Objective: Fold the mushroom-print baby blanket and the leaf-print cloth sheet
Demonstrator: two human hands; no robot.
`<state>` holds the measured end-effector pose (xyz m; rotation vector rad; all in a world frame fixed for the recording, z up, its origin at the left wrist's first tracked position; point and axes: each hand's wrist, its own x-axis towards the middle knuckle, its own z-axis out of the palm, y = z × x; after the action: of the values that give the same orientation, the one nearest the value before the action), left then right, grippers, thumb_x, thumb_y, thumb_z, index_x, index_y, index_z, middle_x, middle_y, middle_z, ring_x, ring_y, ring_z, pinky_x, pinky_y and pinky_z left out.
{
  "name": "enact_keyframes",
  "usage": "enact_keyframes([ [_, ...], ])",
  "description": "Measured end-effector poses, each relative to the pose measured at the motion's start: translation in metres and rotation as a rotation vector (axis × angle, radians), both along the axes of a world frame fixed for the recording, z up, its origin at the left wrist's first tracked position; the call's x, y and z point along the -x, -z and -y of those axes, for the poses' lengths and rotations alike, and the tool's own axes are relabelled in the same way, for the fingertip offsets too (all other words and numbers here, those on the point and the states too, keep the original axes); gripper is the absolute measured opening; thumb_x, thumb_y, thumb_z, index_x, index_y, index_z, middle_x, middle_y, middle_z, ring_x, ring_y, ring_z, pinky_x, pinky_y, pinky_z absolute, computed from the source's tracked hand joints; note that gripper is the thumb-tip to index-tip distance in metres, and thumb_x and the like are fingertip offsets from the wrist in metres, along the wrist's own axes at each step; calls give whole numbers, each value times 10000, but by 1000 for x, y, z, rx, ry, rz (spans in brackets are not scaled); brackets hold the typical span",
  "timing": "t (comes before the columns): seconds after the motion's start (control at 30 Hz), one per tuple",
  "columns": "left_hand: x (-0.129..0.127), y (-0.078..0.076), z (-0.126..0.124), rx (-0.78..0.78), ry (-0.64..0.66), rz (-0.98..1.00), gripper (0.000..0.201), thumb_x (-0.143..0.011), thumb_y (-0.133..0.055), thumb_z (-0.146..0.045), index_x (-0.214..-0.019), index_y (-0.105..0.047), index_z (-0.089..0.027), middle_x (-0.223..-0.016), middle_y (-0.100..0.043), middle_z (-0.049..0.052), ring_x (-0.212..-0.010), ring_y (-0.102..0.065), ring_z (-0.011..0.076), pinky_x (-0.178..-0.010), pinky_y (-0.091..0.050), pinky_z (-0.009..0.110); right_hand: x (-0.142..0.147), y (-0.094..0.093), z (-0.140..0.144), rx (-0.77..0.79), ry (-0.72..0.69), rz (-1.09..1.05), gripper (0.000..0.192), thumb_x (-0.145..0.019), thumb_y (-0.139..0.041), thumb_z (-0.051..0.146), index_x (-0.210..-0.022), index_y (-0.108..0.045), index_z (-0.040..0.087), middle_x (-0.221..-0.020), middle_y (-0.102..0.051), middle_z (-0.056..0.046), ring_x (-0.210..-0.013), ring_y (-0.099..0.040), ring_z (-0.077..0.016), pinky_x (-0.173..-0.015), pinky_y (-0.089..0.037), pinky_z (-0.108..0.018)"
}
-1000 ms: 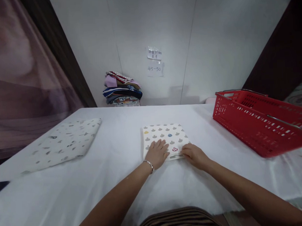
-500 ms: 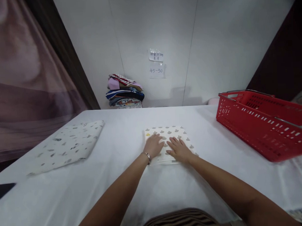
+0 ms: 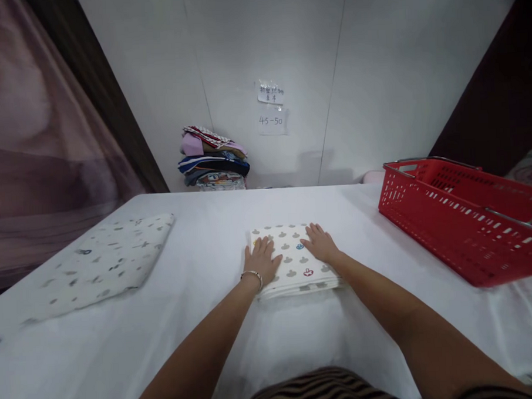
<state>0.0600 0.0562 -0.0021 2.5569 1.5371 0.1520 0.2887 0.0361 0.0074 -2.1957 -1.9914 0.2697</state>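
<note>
On one table [image 3: 203, 367] | two cloths [image 3: 295, 261] [image 3: 114, 259] (one under two hands [image 3: 260, 260] [image 3: 321, 245]) | one basket [image 3: 443, 224]

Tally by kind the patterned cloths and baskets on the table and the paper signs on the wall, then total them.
Patterned cloths: 2, one under the left hand and right hand
Red basket: 1
Paper signs: 2
Total: 5

L. hand [image 3: 260, 262] and r. hand [image 3: 321, 246] are both lying flat on folded cloth [image 3: 290, 262] w/ grey print, on white-covered table [image 3: 210, 325]. Larger patterned cloth [image 3: 112, 259] is at left, red basket [image 3: 448, 230] at right; clothes pile [image 3: 215, 162] stands behind table, nr. wall [image 3: 376, 89].
</note>
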Motion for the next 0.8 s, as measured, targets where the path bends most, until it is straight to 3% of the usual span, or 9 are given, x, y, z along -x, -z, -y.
enact_keyframes([
  [0.13, 1, 0, 1, 2, -4, 14, 603, -867, -251, -528, -1397, -294, -242, -1504, -155, 46, -1382, -84, 273, -1070, -121, 571, -8, 18, -1, -23, -13, -18, 657, -892, -242, 565, -1422, -234, 176, -1512, -107, -86, -1380, -46, -254, -1070, -150, -450],
  [0.3, -6, -14, -12, 97, -40, 1, 621, -838, -293, -565, -1371, -337, -250, -1500, -175, 54, -1378, -102, 282, -1055, -144, 588, -8, 19, -2, -41, -30, -17, 659, -897, -249, 552, -1419, -241, 151, -1508, -121, -100, -1380, -45, -255, -1066, -175, -415],
  [0.4, -12, -21, -28, 20, -102, 19, 654, -832, -259, -598, -1359, -362, -225, -1505, -152, 67, -1383, -66, 280, -1075, -89, 572, -7, 19, -3, -50, -25, -13, 664, -893, -250, 560, -1417, -251, 152, -1507, -132, -98, -1379, -54, -256, -1065, -180, -406],
  [0.6, -3, -2, -48, 85, -149, 67, 707, -831, -206, -617, -1409, -258, -214, -1514, -85, 64, -1386, -39, 275, -1079, -132, 549, -8, 16, 0, -22, -27, 2, 660, -896, -240, 547, -1422, -236, 147, -1509, -119, -95, -1378, -53, -257, -1066, -177, -436],
  [0.73, 0, 6, -48, 96, -152, 71, 724, -824, -184, -628, -1420, -224, -219, -1520, -58, 40, -1388, 1, 255, -1087, -153, 514, 1, -2, -10, 72, -1, 55, 659, -883, -263, 561, -1412, -260, 169, -1505, -132, -106, -1375, -62, -280, -1059, -104, -524],
  [0.8, -2, 6, -48, 95, -165, 62, 733, -821, -188, -627, -1423, -216, -210, -1520, -63, 37, -1389, 6, 251, -1089, -153, 509, 13, -11, -20, 40, -17, 80, 697, -875, -250, 589, -1421, -238, 155, -1507, -111, -115, -1378, -35, -281, -1064, -63, -525],
])
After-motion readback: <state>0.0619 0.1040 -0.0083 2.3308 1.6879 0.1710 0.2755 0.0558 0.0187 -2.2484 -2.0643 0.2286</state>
